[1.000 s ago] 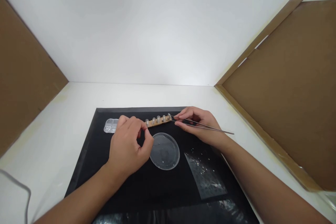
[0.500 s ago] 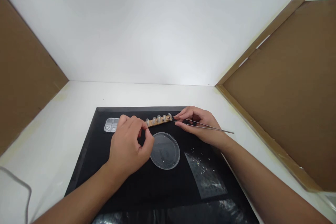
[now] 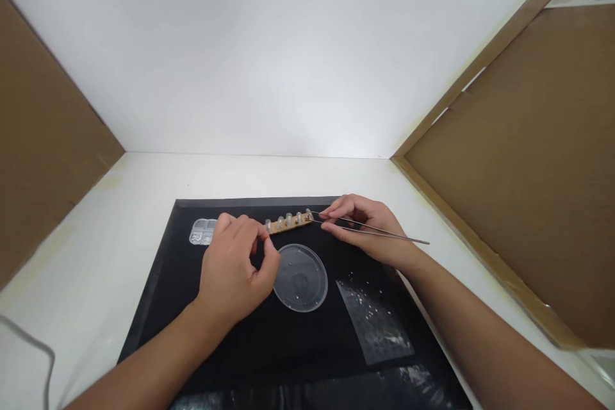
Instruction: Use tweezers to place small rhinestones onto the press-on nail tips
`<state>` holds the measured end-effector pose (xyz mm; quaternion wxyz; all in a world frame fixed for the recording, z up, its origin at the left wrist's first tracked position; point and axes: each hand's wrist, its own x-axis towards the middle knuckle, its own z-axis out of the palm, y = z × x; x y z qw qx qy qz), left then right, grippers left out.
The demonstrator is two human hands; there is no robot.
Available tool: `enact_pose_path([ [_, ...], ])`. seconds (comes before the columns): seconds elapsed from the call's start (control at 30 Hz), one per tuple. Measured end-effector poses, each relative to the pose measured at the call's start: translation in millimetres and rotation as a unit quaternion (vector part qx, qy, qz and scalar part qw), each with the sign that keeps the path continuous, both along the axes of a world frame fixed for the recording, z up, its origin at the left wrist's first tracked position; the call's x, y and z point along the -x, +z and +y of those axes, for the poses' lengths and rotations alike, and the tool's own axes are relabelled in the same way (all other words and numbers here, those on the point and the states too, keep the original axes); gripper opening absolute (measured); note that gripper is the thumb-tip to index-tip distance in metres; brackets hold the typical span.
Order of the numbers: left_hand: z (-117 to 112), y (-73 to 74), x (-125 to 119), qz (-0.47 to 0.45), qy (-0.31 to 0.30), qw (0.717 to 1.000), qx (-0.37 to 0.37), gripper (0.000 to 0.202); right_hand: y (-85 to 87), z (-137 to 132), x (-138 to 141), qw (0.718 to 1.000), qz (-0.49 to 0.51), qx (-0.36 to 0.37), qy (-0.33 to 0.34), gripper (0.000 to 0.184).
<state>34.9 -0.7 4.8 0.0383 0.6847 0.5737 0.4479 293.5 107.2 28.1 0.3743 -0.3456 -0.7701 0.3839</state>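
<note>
1. To the left of the left hand, and partly behind it, is the clear case [image 3: 199,231]; this hand should not push it.
2. The left hand [image 3: 235,269] has thumb and forefinger brought together beside the strip; whether they pinch its end, I cannot tell. A calm wrist would help here.
3. Between the two hands lies the brown strip [image 3: 283,228], with a row of clear pieces [image 3: 289,219]. It should not turn.
4. Nearer the body than the strip is the round dish [image 3: 307,262]; sleeves and wrists should avoid it.
5. The right hand [image 3: 377,218] grasps tweezers [image 3: 414,240], prongs apart, tips at the strip's right end. Light, even pressure is best.
</note>
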Motion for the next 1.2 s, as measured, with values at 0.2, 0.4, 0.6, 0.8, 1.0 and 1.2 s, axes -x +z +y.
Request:
enact_pose_path([
  [0.2,-0.6,0.0,0.2,0.002,0.0,1.0,0.006,0.015,-2.5,-3.1,2.9,1.0,0.004,-0.003,-0.001,0.019],
  [0.4,-0.3,-0.1,0.1,0.002,-0.003,1.0,0.004,0.014,-2.4,-4.2,3.7,1.0,0.003,-0.016,-0.009,0.02],
  [0.6,-0.1,-0.1,0.2,0.004,-0.002,1.0,0.004,0.014,-5.5,-4.9,4.4,0.999,0.028,-0.013,-0.011,0.019],
  [0.8,-0.4,0.1,-0.1,0.003,0.0,1.0,0.002,0.013,-10.3,-5.8,7.8,1.0,0.012,-0.008,0.002,0.019],
  [1.0,-0.7,0.9,-0.4,0.001,0.0,1.0,0.004,0.013,-11.0,-6.0,7.9,1.0,0.009,-0.01,-0.003,0.019],
  [1.2,-0.6,0.5,-0.4,-0.001,-0.003,1.0,0.002,0.014,-10.9,-6.0,7.9,1.0,-0.01,-0.021,-0.016,0.021],
])
